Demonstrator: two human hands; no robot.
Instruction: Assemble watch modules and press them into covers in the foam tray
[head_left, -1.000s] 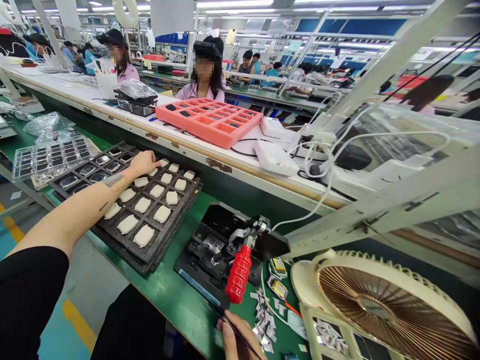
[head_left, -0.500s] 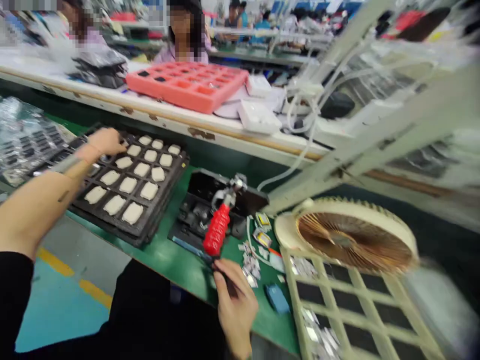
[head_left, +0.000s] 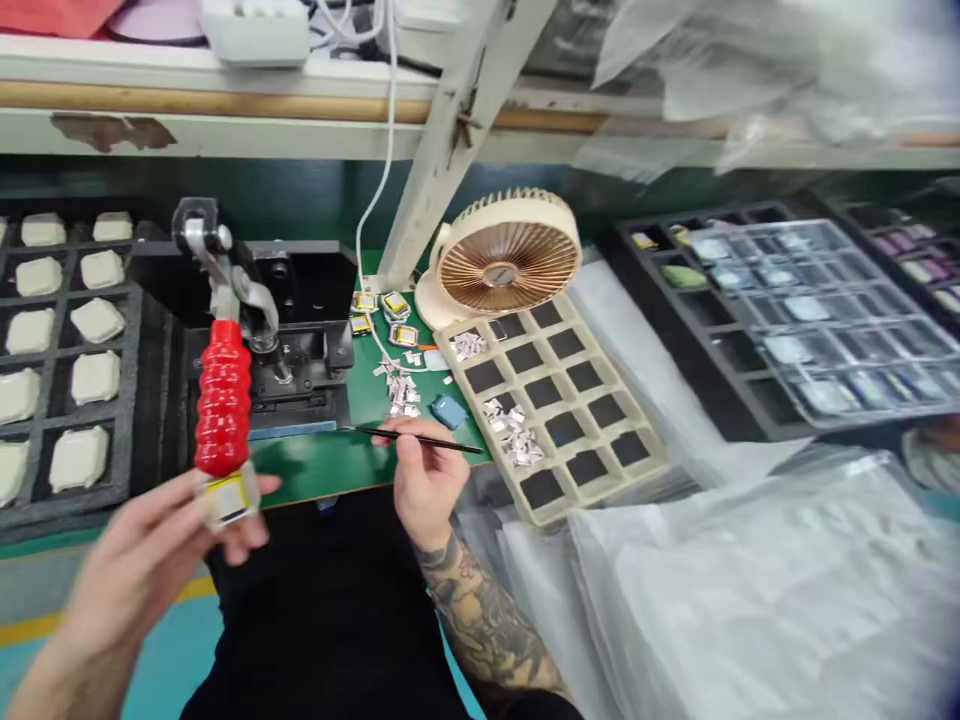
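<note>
My left hand [head_left: 161, 540] holds a small pale square part with a yellow patch [head_left: 227, 497] between its fingers, just below the red handle [head_left: 223, 400] of a toggle clamp. The clamp belongs to a black fixture [head_left: 300, 365] on the green table. My right hand [head_left: 431, 480] grips a thin black tweezer-like tool [head_left: 427, 438], whose tip points left toward the fixture's front edge. Beyond my right hand lie scattered small silvery pieces [head_left: 400, 390], a blue block [head_left: 448, 411] and several yellow-patched parts [head_left: 403, 334].
A black tray of pale parts [head_left: 127, 400] stands left. A beige fan [head_left: 510, 255] is behind a beige compartment tray [head_left: 541, 378]. Dark trays [head_left: 675, 350] and plastic bags [head_left: 765, 590] lie right. A metal post [head_left: 457, 130] rises behind the fixture.
The view has swung right. My left hand has left the tray of pale parts and now holds a yellow-patched part near the clamp handle. My right hand keeps its thin tool, now lying more sideways.
</note>
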